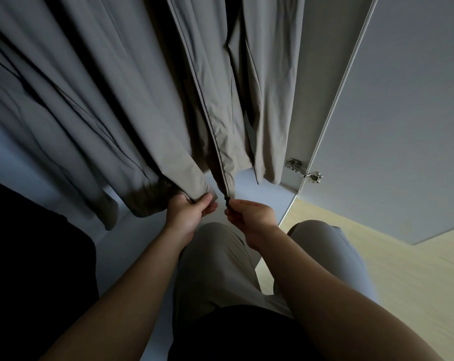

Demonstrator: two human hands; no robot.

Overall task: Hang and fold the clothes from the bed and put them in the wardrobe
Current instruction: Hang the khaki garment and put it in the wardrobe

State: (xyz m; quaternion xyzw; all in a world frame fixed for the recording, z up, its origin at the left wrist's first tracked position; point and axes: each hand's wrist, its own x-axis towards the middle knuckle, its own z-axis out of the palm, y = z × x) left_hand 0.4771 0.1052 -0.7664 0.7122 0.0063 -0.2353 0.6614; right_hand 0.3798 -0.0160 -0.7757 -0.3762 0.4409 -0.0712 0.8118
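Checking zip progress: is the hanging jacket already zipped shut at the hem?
No: the left hand and right hand each hold a separate front edge of the jacket, a gap between them.

Pale wood floor (pixel 408 277), lower right

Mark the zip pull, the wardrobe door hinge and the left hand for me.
zip pull (pixel 227 203), head view, on the dark tab at the zip's bottom end.
wardrobe door hinge (pixel 294 163), head view, on its metal piece by the cabinet wall.
left hand (pixel 188 211), head view, on the middle of the hand gripping the jacket (pixel 103 100).
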